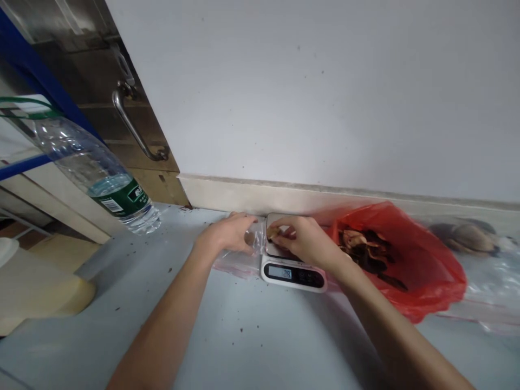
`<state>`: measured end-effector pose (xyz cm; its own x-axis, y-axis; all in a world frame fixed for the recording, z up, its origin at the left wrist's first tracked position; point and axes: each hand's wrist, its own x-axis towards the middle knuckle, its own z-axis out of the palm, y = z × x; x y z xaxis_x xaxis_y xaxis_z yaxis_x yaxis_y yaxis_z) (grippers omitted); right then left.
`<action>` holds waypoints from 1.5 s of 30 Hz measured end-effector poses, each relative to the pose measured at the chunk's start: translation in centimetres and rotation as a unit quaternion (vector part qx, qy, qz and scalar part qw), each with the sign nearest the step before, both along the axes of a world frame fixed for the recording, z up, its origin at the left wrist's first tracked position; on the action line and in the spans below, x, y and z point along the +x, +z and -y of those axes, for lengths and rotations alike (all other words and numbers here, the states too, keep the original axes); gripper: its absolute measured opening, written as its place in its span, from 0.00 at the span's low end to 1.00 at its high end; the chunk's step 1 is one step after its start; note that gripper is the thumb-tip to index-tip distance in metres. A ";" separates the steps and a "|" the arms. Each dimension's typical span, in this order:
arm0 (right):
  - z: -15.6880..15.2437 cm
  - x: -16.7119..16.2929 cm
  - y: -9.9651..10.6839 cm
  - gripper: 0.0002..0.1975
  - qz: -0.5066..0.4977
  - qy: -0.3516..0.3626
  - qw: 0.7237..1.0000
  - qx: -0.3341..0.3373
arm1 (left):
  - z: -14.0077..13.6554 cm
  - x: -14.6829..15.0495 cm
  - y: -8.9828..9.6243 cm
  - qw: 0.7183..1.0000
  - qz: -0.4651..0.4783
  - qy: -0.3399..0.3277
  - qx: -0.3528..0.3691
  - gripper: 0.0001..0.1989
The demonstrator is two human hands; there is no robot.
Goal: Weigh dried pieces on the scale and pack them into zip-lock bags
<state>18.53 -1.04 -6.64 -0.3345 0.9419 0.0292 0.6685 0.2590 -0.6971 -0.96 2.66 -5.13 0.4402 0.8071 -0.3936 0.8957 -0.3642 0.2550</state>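
Note:
My left hand (233, 233) is on a clear plastic zip bag (238, 265) lying left of a small white digital scale (270, 279). Its thumb and fingers curve around the bag's mouth and hold it. Over the scale's metal plate, my right hand (303, 235) pinches a small brown dried piece (273, 233). Lit digits show on the scale's display, too blurred to read surely. Just right of the scale, a red plastic bag (430, 276) stands open with several brown dried slices (365, 249) inside.
A large water bottle (117, 189) with a green label stands at the left, near a pale container (40, 287). Clear bags with brown contents (467, 238) lie at the far right. A white wall (325, 108) borders the grey tabletop (244, 346), which has dark crumbs on it.

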 end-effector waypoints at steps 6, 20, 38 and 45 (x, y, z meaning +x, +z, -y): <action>-0.1 0.9 0.2 0.07 -0.166 -0.031 0.985 0.042 | 0.0 -2.6 1.6 0.992 0.116 -0.033 0.036 0.30; 3.5 3.7 6.0 0.09 -0.155 0.072 0.960 0.221 | 2.9 -1.6 5.5 0.888 0.452 -0.083 -0.026 0.36; 5.0 6.4 7.2 0.16 -0.159 -0.052 0.970 0.176 | 4.6 1.4 6.0 0.874 0.482 -0.008 0.054 0.20; 5.6 6.4 7.7 0.18 -0.168 -0.035 0.977 0.125 | 5.8 2.2 6.5 0.880 0.469 -0.005 0.066 0.14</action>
<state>24.93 -6.69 1.05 -0.2019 0.9117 0.3577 0.4355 0.4107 -0.8010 1.25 -3.17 1.41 0.5297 0.8123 0.2442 0.3088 -0.4528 0.8364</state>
